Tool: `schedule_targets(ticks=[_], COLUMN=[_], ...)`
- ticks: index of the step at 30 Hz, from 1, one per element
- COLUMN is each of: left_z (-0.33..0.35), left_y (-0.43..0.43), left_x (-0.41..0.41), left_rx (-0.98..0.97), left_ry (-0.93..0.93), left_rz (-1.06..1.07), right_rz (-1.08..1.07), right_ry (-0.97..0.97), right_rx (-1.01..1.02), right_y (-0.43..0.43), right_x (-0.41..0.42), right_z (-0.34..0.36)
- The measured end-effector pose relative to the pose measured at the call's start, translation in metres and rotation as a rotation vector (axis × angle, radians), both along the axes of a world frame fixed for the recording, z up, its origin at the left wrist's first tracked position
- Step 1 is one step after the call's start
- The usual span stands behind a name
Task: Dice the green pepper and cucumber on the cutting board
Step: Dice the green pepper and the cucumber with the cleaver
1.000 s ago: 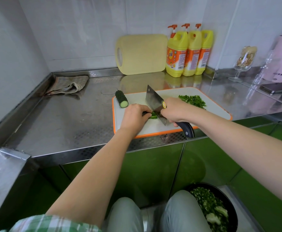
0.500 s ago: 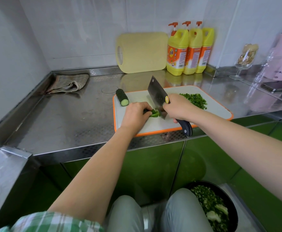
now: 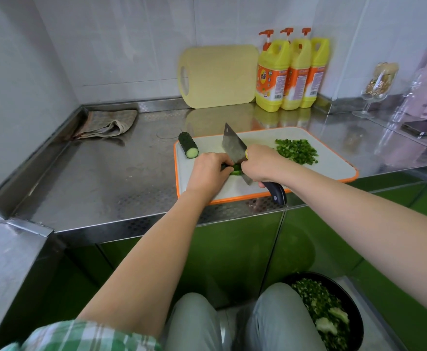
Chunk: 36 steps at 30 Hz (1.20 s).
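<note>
Three yellow pump bottles (image 3: 297,79) and a rounded spare board (image 3: 220,77) stand against the tiled wall; a crumpled cloth (image 3: 106,124) lies far left on the embossed steel counter (image 3: 93,178); a black bowl (image 3: 358,325) of chopped greens sits low beside the knees. Both hands screen most of the pepper under the blade. The cutting board (image 3: 333,171) is white and orange-rimmed; the cleaver (image 3: 232,145) has a broad steel blade and dark handle. The left hand (image 3: 207,173), fingers curled and pressed together, holds the green pepper strip (image 3: 236,171) mid-board; the right hand (image 3: 260,164) grips the cleaver, blade just beside the left fingertips. The diced pepper (image 3: 296,150) is heaped rightward; the cucumber stub (image 3: 188,147) lies at the board's far-left corner.
</note>
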<state>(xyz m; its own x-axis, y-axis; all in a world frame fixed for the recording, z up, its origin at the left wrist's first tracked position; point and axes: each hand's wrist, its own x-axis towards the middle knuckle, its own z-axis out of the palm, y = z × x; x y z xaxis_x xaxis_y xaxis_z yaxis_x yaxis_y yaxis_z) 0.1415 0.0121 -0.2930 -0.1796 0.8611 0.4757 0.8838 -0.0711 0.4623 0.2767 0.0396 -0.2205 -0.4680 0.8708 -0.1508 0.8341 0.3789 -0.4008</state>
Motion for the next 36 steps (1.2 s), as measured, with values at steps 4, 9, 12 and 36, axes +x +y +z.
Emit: schedule_targets(ticks=[4, 9, 12, 36], left_z=[0.001, 0.003, 0.002, 0.002], left_y=[-0.002, -0.008, -0.007, -0.003], left_x=[0.000, 0.002, 0.000, -0.002], left_rx=[-0.039, 0.016, 0.004, -0.041], left_ry=[0.034, 0.060, 0.063, 0.041], left_rz=[-0.013, 0.016, 0.079, 0.048], right_rz=[-0.020, 0.002, 0.013, -0.012], right_ry=[0.104, 0.214, 0.204, 0.151], right_rx=[-0.001, 0.053, 0.041, 0.075], right_y=[0.005, 0.009, 0.008, 0.006], right_x=[0.003, 0.013, 0.015, 0.011], right_z=[-0.007, -0.007, 0.005, -0.004])
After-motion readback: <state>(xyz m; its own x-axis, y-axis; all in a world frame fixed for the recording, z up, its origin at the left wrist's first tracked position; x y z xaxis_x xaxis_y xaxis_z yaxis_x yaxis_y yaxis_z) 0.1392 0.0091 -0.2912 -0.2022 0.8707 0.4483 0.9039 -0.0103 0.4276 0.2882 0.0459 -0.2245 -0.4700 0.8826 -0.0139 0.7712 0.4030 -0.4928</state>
